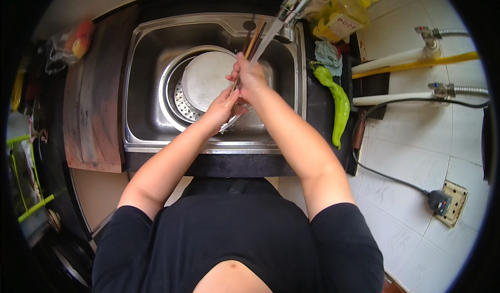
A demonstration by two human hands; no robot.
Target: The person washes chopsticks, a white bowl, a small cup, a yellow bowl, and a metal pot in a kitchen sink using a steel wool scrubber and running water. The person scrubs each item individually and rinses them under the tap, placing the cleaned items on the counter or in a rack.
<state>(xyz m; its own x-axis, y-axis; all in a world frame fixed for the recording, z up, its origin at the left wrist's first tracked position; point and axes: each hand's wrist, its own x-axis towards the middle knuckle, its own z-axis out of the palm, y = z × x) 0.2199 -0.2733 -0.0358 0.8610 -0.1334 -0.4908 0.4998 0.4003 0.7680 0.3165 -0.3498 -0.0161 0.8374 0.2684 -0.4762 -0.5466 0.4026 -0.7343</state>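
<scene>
A bundle of thin chopsticks (pixel 255 36), brown and dark, slants up between my hands over the sink (pixel 140 84). My right hand (pixel 252 78) is closed round their middle, in the water stream (pixel 266 41). Just below it, my left hand (pixel 223 107) closes on their lower ends, which the fingers mostly hide. Wet skin shows on both hands. Under them, a round pale metal disc (pixel 204 79) lies in a perforated steamer basket (pixel 180 99), inside a shiny steel pot (pixel 167 79). The tap (pixel 288 13) leans in from the upper right, running.
A long green pepper (pixel 341 110), a crumpled cloth (pixel 328 57) and a yellow detergent bottle (pixel 341 19) stand right of the sink. A wooden board (pixel 96 95) lies on the left, near bagged red fruit (pixel 78 40). A black plug (pixel 439 203) sits in the wall socket.
</scene>
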